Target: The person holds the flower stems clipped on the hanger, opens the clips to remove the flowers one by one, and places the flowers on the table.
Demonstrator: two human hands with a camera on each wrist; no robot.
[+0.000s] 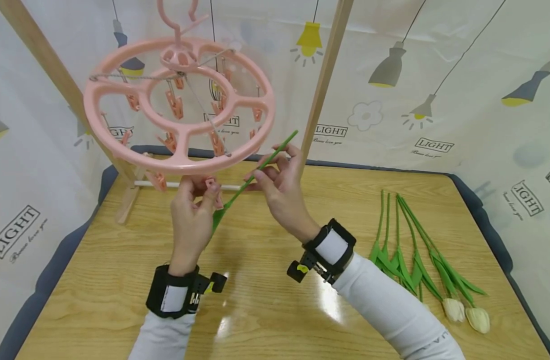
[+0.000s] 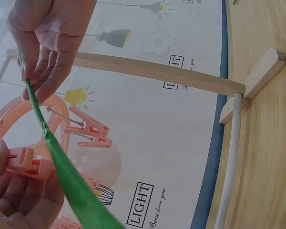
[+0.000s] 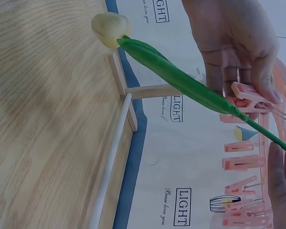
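My left hand (image 1: 189, 215) grips a pink clothespin (image 1: 215, 194) that hangs below the front rim of the round pink drying hanger (image 1: 180, 164). Between thumb and fingers, my right hand (image 1: 284, 192) pinches the green stem (image 1: 275, 152) of an artificial tulip. This tulip slants bloom-down, its leaf passing close beside the clothespin and the left hand. Its white bloom (image 3: 110, 29) shows in the right wrist view; the left hand hides it in the head view. In the left wrist view, the leaf (image 2: 76, 179) crosses in front of the clothespin (image 2: 31, 163).
Several more white tulips (image 1: 398, 265) lie on the wooden table (image 1: 275, 310) at the right. A wooden frame (image 1: 326, 75) with a white crossbar (image 1: 171, 184) stands around the hanger. Other pink clothespins (image 1: 175, 105) dangle from the ring. A patterned backdrop (image 1: 369, 140) rises behind.
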